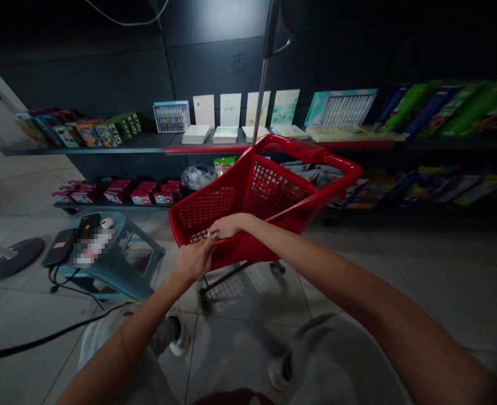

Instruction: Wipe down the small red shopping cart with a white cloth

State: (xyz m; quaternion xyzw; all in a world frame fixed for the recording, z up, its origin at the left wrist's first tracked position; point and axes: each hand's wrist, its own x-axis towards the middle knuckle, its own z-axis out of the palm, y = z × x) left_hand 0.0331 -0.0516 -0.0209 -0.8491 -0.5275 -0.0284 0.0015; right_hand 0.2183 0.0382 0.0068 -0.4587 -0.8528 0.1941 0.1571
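A red plastic shopping cart with latticed sides stands right before me, its handle toward the right. My left hand is closed on the near rim at the cart's left front corner. Beside it, my right hand reaches over the same rim with bent fingers closed on it. The two hands nearly touch at the fingertips. Some of the fingers are hidden behind the rim and the hands themselves. Through the lattice, no goods can be made out in the basket.
Behind the cart runs a dark shelf with booklets, pen sets and snack bags. Red packs line the lower shelf. At left, a blue-grey stool carries a phone and a black device, with a cable trailing across the floor. A round stand base is farther left.
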